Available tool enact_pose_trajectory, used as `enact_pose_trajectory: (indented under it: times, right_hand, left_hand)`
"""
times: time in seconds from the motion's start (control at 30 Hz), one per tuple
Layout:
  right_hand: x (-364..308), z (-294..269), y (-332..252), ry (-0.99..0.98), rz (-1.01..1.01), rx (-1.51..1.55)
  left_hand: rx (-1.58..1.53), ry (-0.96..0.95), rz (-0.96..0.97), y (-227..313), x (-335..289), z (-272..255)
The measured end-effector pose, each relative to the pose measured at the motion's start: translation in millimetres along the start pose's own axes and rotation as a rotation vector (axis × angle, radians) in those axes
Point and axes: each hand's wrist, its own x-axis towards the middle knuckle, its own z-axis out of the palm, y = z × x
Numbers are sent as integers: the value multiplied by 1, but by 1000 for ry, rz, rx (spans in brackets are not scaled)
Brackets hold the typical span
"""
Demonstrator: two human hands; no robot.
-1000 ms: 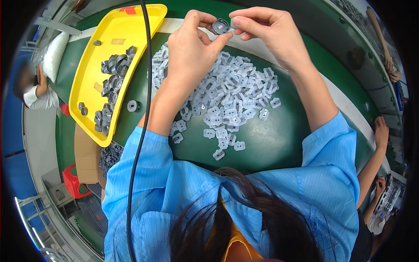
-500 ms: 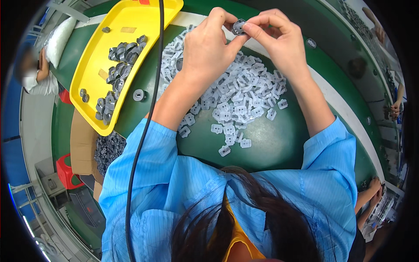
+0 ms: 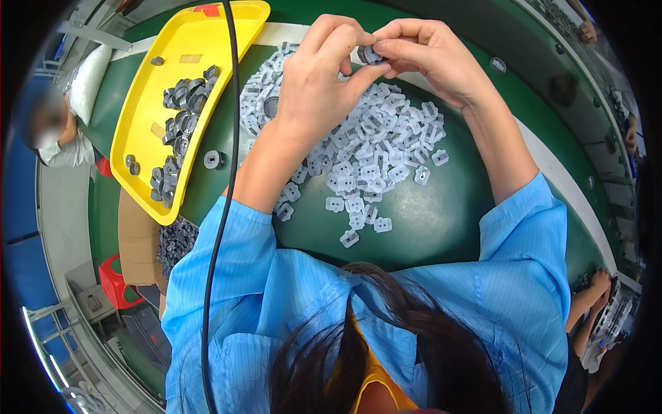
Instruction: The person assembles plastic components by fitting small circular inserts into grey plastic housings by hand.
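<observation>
So the left hand (image 3: 310, 86) has thumb and fingertips clamped on a small grey round part (image 3: 371, 54), and the right hand (image 3: 438, 58) pinches the same part from the other side. It's up over the pale strip (image 3: 545, 165) on the worktop's far edge. Fingers cover most of it, so I can't tell which way its face points, and with that round outline I can't pick out a long axis.

Below the hands there's a big heap of clear plastic pieces (image 3: 376, 148) on the green worktop (image 3: 431, 221), partly blocked by the left forearm. One loose grey part (image 3: 212, 159) sits left of the heap, beside a yellow tray (image 3: 145, 103) of grey parts (image 3: 185, 124) toward the worktop's left edge. A black cable (image 3: 234, 90) cuts across the view, over the tray's far right corner. Lower left, there's a cardboard box (image 3: 136, 241).
</observation>
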Motion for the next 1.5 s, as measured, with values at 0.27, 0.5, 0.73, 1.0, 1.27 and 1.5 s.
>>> enact_pose_trajectory:
  times: [0.27, 0.5, 0.73, 1.0, 1.27, 1.5]
  right_hand:
    - [-1, 2, -17, -185, 44, -161]
    - [3, 2, -1, -81, 26, -155]
    - [18, -67, 43, 414, -84, -723]
    - [18, -58, 36, 544, -422, -1105]
    - [12, -11, 16, 293, -178, -875]
    - [14, 9, 26, -68, -413, -750]
  left_hand:
    - [-155, -285, -72, -11, 4, -13]
    - [-58, -328, -110, -5, 7, -12]
    - [-148, -428, -282, -14, -1, -18]
    - [165, -446, -181, -16, -8, -21]
    - [64, -334, -455, -12, 3, -18]
    - [-703, -194, -859, -52, 2, -29]
